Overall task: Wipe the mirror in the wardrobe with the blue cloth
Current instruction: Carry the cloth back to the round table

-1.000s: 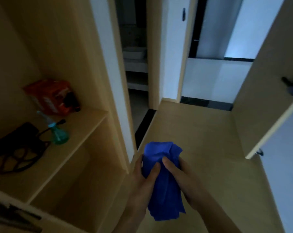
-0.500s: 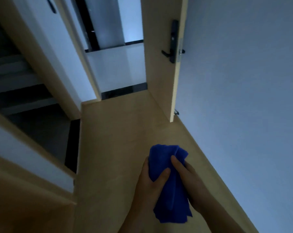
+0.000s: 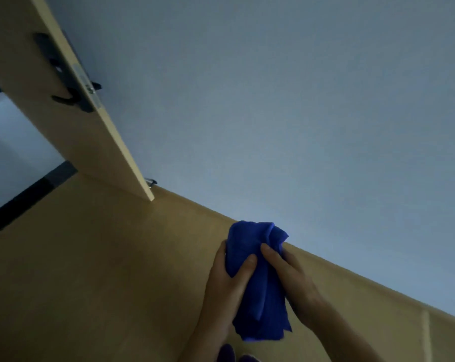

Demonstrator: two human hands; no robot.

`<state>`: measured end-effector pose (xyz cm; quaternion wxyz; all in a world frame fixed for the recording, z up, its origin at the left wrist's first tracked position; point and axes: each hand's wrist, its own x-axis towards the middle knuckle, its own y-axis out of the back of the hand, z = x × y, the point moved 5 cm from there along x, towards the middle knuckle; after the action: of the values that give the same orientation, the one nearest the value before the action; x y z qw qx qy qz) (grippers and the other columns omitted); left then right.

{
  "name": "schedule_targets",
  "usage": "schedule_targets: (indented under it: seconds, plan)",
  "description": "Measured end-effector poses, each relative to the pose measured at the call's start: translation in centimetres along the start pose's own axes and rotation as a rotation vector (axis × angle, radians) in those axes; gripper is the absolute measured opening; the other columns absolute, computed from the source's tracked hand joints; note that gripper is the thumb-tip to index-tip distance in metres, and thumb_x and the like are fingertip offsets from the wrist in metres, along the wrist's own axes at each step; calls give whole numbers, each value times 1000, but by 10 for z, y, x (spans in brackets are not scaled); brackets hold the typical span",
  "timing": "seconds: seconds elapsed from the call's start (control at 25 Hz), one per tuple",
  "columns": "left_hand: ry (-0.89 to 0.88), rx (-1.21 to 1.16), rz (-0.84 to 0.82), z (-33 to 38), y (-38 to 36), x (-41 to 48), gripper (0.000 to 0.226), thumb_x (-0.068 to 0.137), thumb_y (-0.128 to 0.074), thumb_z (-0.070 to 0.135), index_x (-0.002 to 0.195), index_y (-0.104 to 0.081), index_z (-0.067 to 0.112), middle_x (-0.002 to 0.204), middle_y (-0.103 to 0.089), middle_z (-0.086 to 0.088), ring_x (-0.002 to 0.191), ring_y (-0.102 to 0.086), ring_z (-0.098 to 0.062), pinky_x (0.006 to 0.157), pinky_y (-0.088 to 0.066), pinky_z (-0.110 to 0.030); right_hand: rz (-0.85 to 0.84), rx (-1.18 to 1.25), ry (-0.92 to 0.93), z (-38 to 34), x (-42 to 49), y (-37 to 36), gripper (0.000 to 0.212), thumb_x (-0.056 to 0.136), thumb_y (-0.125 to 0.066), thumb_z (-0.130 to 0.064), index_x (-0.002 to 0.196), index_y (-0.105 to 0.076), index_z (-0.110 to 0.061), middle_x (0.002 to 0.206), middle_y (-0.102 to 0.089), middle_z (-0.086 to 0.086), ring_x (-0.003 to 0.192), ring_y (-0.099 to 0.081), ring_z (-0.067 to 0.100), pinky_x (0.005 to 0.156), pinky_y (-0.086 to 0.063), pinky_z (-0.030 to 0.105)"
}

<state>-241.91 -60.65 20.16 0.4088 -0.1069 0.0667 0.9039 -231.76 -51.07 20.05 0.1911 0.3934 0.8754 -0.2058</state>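
A bunched blue cloth [image 3: 257, 291] hangs between both my hands in the lower middle of the head view. My left hand [image 3: 225, 286] grips its left side with the thumb pressed on the front. My right hand [image 3: 289, 278] grips its right side, fingers curled behind the fabric. No mirror or wardrobe is in view; only a plain pale wall [image 3: 299, 113] fills the upper right.
An open wooden door [image 3: 51, 113] with a black lever handle [image 3: 64, 99] stands at the upper left, a small door stop [image 3: 150, 182] at its foot. A wooden skirting [image 3: 351, 288] runs diagonally under the wall. Light wooden floor [image 3: 90, 270] spreads across the lower left.
The view has swung right, away from the wardrobe shelves and doorway, onto the door and the bare wall. Both hands keep the same hold on the blue cloth.
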Motion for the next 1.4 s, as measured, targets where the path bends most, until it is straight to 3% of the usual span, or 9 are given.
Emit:
schedule_targets:
  seconds: [0.2,0.4,0.56,0.88,1.08,1.24,1.4]
  plan:
    - [48,35,-316,-5,-48,5,43,83,-72,44,123,-62,31,109,-75,6,97,-75,-15,87,-62,-45,241,130,83,25,-39,45,36,94,-62,-45,120,-64,-19,110,-76,2,103,-72,20,90,-58,39]
    - [31,102,-590,-9,-118,-22,27,93,-71,29,119,-63,31,109,-76,3,98,-75,-17,87,-61,-44,467,244,154,44,-93,99,37,94,-60,-45,117,-65,-17,107,-76,4,101,-73,21,85,-59,36]
    - [-16,167,-776,-9,-182,-52,29,94,-72,26,121,-62,30,109,-76,5,98,-74,-15,85,-61,-39,626,348,216,58,-140,150,35,96,-59,-44,117,-65,-16,106,-76,6,100,-73,23,78,-59,31]
    - [-43,206,-1045,-18,-331,-136,35,94,-73,31,126,-60,29,111,-75,4,100,-74,-15,81,-61,-31,863,413,280,79,-247,274,33,99,-57,-42,115,-65,-15,109,-75,10,104,-71,29,97,-53,53]
    - [-34,201,-1221,-27,-409,-199,38,90,-74,39,125,-59,36,113,-75,6,103,-74,-15,85,-62,-34,995,439,323,94,-318,335,31,99,-57,-38,114,-64,-12,107,-75,10,100,-73,27,92,-57,47]
    - [-18,222,-1362,-39,-464,-237,40,87,-75,43,124,-58,45,116,-74,10,104,-73,-12,83,-61,-29,1101,522,348,110,-363,372,31,99,-57,-38,115,-65,-13,108,-76,8,101,-73,26,89,-58,43]
    - [25,278,-1446,-55,-513,-261,53,84,-77,48,132,-55,42,117,-74,9,105,-73,-12,86,-62,-33,1207,579,349,124,-390,402,32,97,-58,-44,113,-67,-18,107,-76,3,100,-73,22,85,-59,38]
